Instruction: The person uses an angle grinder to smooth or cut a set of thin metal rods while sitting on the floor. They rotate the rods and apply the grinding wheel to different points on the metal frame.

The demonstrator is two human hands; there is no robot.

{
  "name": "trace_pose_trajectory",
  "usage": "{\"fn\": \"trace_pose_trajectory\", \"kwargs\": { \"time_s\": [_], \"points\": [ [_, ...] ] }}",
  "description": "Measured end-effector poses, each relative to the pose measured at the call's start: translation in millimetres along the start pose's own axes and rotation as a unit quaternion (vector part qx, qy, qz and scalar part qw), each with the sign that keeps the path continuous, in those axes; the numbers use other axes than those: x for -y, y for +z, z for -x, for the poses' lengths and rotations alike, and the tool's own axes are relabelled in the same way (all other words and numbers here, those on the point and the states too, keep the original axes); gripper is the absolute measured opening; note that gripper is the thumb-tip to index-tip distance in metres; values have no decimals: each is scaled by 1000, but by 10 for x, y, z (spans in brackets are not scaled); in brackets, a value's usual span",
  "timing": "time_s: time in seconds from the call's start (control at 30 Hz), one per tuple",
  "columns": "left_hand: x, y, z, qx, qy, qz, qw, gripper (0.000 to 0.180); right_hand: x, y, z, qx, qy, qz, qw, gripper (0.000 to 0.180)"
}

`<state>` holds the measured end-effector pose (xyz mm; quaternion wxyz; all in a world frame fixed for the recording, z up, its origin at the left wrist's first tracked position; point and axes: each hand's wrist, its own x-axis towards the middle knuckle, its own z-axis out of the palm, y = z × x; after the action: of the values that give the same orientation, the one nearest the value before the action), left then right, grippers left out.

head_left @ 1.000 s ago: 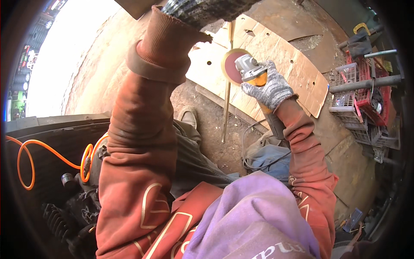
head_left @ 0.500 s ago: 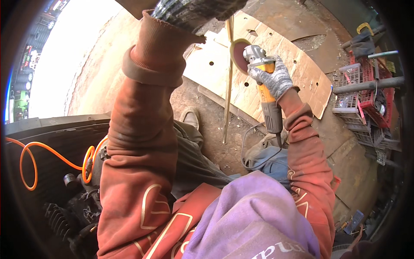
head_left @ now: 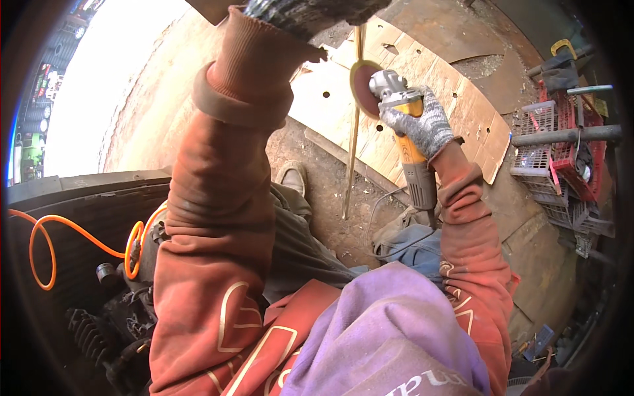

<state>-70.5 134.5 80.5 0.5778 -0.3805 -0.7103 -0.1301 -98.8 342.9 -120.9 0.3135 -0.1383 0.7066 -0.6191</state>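
My right hand [head_left: 422,122], in a grey-white knit glove, is closed round the yellow and grey body of an angle grinder [head_left: 417,178]. Its reddish disc [head_left: 365,89], with a pale rim, meets the side of a long, thin metal rod [head_left: 351,158]. Upward, the rod runs into my gloved left hand [head_left: 314,12], which appears closed on it; the top edge of the view cuts off most of its fingers. The rod's lower end stops close above the floor, between my feet. A dark cord [head_left: 396,254] trails from the grinder past my right leg.
A pale board with holes [head_left: 462,125] lies on the floor beyond my feet. Red and grey plastic crates [head_left: 535,148] with a metal pipe [head_left: 568,135] stand at the right. An orange coiled hose [head_left: 49,247] and dark machinery [head_left: 112,323] are at the left.
My left hand and sleeve have shifted slightly right, and the rod's upper part with them. The grinder's head has moved slightly left against the rod, while its rear end has moved a little right.
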Motion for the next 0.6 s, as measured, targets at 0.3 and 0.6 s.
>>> {"fn": "trace_pose_trajectory", "kwargs": {
  "time_s": [0.3, 0.6],
  "points": [
    [-197, 93, -91, 75, -222, 151, 961, 22, 661, 294, 234, 11, 29, 522, 853, 114],
    [-358, 132, -147, 65, -369, 291, 880, 30, 663, 434, 285, 18, 5, 600, 799, 111]
  ]
}}
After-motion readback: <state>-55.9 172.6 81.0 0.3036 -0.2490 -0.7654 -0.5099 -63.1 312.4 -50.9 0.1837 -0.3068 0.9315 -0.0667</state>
